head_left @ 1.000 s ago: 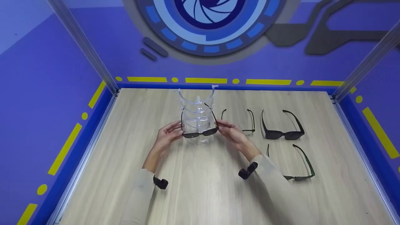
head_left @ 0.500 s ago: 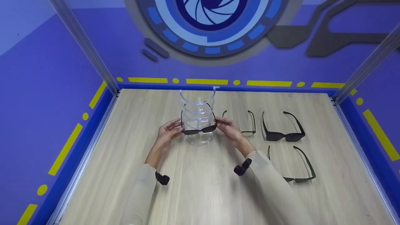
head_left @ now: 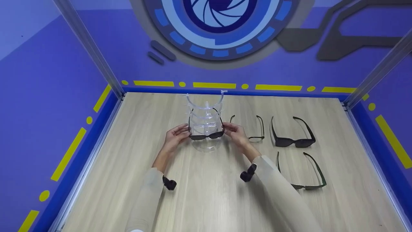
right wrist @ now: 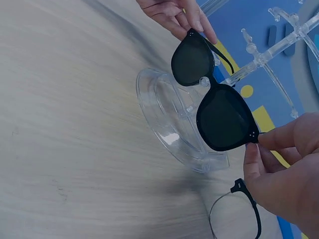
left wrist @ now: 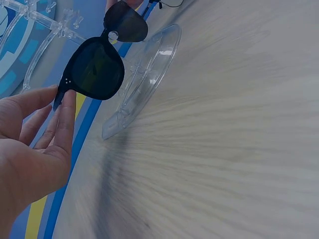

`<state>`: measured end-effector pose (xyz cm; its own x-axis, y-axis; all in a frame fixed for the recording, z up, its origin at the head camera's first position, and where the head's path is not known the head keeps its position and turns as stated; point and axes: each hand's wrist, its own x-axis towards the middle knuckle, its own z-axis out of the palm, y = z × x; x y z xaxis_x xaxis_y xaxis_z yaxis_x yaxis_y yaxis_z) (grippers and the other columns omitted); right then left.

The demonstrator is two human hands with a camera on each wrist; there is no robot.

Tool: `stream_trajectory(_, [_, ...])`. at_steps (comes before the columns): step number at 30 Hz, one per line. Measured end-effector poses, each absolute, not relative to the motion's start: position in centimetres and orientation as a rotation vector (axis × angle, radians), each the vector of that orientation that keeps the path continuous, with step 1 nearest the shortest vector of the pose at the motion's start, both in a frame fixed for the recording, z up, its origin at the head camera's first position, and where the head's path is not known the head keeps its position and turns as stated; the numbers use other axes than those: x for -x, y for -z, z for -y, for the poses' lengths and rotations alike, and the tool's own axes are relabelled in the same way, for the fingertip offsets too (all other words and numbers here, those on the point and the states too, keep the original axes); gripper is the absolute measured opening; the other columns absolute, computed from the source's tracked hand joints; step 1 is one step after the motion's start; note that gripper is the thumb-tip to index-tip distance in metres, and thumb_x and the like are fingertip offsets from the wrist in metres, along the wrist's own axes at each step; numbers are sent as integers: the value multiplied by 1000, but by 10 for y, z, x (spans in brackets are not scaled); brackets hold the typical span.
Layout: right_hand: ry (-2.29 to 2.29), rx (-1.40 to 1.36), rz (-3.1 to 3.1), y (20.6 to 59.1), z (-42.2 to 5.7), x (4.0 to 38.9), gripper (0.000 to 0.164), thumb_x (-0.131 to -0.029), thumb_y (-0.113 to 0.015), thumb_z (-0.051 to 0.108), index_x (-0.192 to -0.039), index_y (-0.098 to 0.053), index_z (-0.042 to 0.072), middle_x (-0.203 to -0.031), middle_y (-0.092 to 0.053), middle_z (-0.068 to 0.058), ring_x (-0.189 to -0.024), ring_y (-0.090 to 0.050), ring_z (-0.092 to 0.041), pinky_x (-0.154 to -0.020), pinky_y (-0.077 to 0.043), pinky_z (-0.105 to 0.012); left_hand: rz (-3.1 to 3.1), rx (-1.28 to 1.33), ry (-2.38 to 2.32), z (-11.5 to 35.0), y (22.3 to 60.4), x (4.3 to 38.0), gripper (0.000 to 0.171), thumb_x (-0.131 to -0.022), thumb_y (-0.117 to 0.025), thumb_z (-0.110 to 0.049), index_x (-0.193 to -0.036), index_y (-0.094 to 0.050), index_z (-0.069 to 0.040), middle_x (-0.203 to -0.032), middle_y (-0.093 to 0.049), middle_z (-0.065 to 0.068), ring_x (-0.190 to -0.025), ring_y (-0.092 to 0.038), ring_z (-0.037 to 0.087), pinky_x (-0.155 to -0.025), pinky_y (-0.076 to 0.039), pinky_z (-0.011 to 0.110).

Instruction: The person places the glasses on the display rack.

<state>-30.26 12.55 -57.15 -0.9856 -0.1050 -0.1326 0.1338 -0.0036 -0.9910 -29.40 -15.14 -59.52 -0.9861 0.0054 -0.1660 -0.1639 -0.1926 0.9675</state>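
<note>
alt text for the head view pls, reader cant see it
A person's left hand and right hand hold dark sunglasses by the sides at a clear tiered display stand on a wood-grain table. Three more pairs of glasses sit to the right.

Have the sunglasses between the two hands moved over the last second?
Yes, slightly: in the head view, the sunglasses now sit higher in the picture against the clear stand; whether lifted or pushed back, I cannot tell.
</note>
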Motion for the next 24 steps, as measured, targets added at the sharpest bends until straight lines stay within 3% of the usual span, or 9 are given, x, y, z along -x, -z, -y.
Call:
stream_trajectory(7, [2071, -29, -2126, 570, -124, 305, 39, -96, -53, -13, -135, -54, -17, -138, -57, -36, -131, -54, -42, -93, -49, -15, -1956, 177, -2274, 153, 593, 294, 41, -93, -68, 5, -134, -63, 4, -129, -69, 21, -100, -72, 14, -87, -61, 27])
stream_trajectory(16, [2114, 36, -2109, 572, -127, 302, 37, -94, -56, -10, -131, -58, -16, -128, -66, -29, -118, -64, -28, -104, -53, -31, -1971, 137, -2239, 154, 589, 290, 44, -92, -68, 6, -135, -61, 5, -133, -66, 22, -102, -70, 16, -87, -61, 26])
stream_trajectory(20, [2156, 125, -2097, 571, -131, 300, 35, -92, -58, -9, -127, -62, -15, -120, -71, -24, -110, -67, -21, -97, -55, -26, -1958, 118, -2246, 153, 589, 291, 45, -92, -67, 8, -137, -59, 7, -136, -62, 27, -103, -70, 17, -85, -61, 23])
stream_trajectory(24, [2099, 51, -2135, 570, -129, 299, 38, -94, -54, -11, -131, -57, -17, -129, -65, -32, -119, -64, -30, -103, -53, -29, -1958, 96, -2255, 153, 591, 290, 47, -92, -65, 9, -138, -57, 9, -137, -60, 30, -110, -69, 23, -84, -60, 22])
